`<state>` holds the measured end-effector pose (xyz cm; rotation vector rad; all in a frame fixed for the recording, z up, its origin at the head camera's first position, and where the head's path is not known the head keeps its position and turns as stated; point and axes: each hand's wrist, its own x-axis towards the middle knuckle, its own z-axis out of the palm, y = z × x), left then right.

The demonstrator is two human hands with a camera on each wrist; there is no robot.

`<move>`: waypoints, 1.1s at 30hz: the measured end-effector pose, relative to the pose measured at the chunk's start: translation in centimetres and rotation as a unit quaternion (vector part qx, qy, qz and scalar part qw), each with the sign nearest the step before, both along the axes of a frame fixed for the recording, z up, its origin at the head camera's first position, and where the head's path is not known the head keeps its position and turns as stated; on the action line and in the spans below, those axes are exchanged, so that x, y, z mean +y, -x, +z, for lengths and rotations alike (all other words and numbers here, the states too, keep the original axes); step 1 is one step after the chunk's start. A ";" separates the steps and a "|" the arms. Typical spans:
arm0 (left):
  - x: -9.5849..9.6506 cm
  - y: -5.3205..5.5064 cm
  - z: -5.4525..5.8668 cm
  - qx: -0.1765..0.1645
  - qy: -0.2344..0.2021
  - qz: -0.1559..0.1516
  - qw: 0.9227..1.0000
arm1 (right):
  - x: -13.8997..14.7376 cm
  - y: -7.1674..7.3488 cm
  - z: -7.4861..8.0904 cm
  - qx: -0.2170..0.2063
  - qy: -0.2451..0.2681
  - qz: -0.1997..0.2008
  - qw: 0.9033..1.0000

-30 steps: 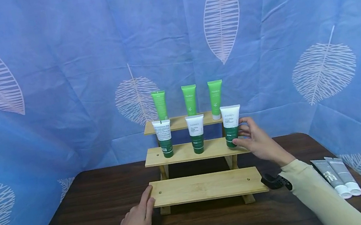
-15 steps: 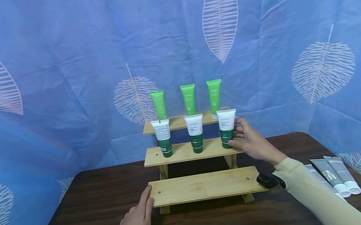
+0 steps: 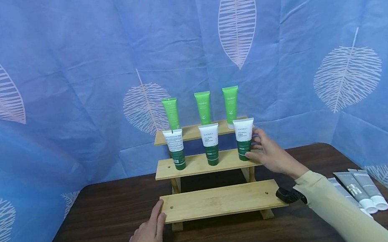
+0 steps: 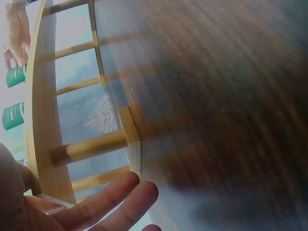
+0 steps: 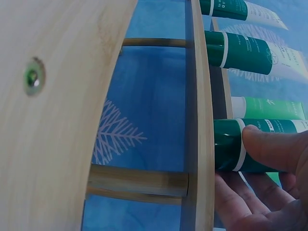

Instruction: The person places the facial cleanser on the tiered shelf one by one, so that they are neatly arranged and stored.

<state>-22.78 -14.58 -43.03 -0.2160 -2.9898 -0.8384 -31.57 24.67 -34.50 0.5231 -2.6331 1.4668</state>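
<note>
My right hand (image 3: 274, 157) holds a white and dark green squeeze tube (image 3: 244, 134) at the right end of the middle shelf (image 3: 197, 165). In the right wrist view the thumb (image 5: 269, 144) lies across the tube's green lower part, with fingers behind it. The tube stands upright, cap down on the shelf. Two like tubes, the middle one (image 3: 210, 139) and the left one (image 3: 176, 145), stand in line with it. My left hand (image 3: 142, 239) touches the left end of the bottom shelf (image 3: 222, 201); its fingers (image 4: 120, 192) stretch out below the board in the left wrist view.
Three bright green tubes, one at centre (image 3: 204, 106), stand on the top shelf (image 3: 192, 132) of the wooden stand. Several grey tubes (image 3: 357, 190) lie on the dark table (image 3: 83, 240) at the right, partly behind the sleeve. A blue leaf-patterned cloth (image 3: 173, 35) hangs behind.
The right hand has brought its tube a little left and down onto the middle shelf, level with the other two. Over the last half second it has barely moved. The left hand stays put.
</note>
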 end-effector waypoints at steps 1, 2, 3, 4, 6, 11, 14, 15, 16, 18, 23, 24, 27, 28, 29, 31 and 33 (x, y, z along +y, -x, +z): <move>0.0 0.0 0.0 0.000 0.000 0.001 1.000 | 0.0 -0.1 0.0 0.000 -0.001 0.002 1.000; 0.0 0.0 0.0 0.000 0.000 0.001 1.000 | 0.1 -0.2 0.0 0.001 -0.004 0.004 1.000; 0.0 0.0 0.0 0.003 0.001 0.001 1.000 | 0.1 -0.2 0.1 0.001 -0.005 0.008 1.000; 0.0 0.0 -0.1 0.005 0.003 0.001 1.000 | 0.2 -0.4 0.1 0.000 -0.008 0.009 1.000; 0.0 0.0 -0.1 0.006 0.006 0.002 1.000 | 0.4 -0.7 0.2 0.002 -0.021 0.007 1.000; 0.0 0.1 0.0 0.003 0.005 0.001 1.000 | 1.6 -2.2 0.4 0.017 -0.055 -0.008 0.998; -0.1 0.0 0.0 0.003 0.005 0.000 1.000 | 2.4 -3.1 0.5 0.026 -0.072 -0.023 0.997; -0.2 0.0 0.1 0.003 0.004 -0.002 1.000 | 2.7 -3.4 0.5 0.029 -0.075 -0.028 0.996; -0.2 0.0 0.0 0.004 0.004 -0.004 1.000 | 3.0 -3.7 0.5 0.033 -0.076 -0.033 0.996; -0.2 -0.1 0.1 0.003 0.005 -0.003 1.000 | 3.6 -4.3 0.4 0.044 -0.081 -0.043 0.995; -0.1 -0.1 0.1 0.003 0.004 -0.005 1.000 | 5.2 -6.0 0.5 0.078 -0.102 -0.064 0.990; -0.1 -0.1 0.1 0.004 0.004 -0.006 1.000 | 5.5 -6.3 0.5 0.084 -0.109 -0.069 0.988; 0.0 -0.1 0.1 0.004 0.004 -0.006 1.000 | 6.5 -7.0 0.2 0.095 -0.126 -0.081 0.984; 0.0 -0.1 0.1 0.004 0.004 -0.006 1.000 | 6.8 -7.2 0.1 0.098 -0.133 -0.086 0.983; 0.0 -0.1 0.1 0.006 0.005 -0.007 1.000 | 7.1 -7.4 0.0 0.101 -0.139 -0.092 0.981; -0.1 -0.2 0.2 0.007 0.005 -0.007 1.000 | 7.6 -7.6 -0.3 0.107 -0.149 -0.103 0.978; -0.1 -0.2 0.2 0.008 0.006 -0.007 1.000 | 8.1 -7.9 -0.6 0.113 -0.157 -0.114 0.975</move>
